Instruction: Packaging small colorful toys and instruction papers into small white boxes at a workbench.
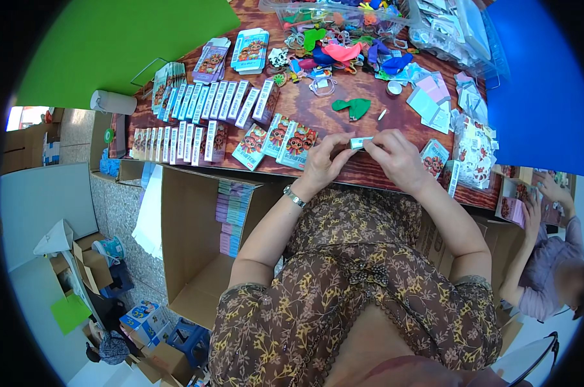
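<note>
Small white packet (361, 142): held between both hands just above the near edge of the wooden bench (330, 119), at the centre of the view. Left hand (325, 158): fingers curled narrow, thumb and fingertips pinching the packet's left end; a metal wristwatch (294, 197) on the wrist. Right hand (396, 157): likewise closed narrow, pinching the packet's right end, knuckles raised. The 2 hands nearly meet, the packet bridging them. Just left of the left hand, 3 flat picture packs (279, 143) with a cartoon print lie fanned on the bench. Further left, 2 rows of narrow boxed packs (176, 143) stand on edge, the upper row (214, 101) slanting toward the far side. Beyond the hands, a green balloon (352, 107) lies flat by itself; further back, a heap of mixed coloured balloons (343, 53) sits in front of clear plastic trays (330, 13). To the right, a stack of printed packs (474, 151) and pale cards (428, 97). A green sheet (111, 45) covers the far left, a blue sheet (543, 84) the far right. Below the bench's left part, an open cardboard carton (195, 251) holds stacked purple packs (232, 206). At the right edge, another person's hand (532, 213) rests on a carton of packs (512, 200).
</note>
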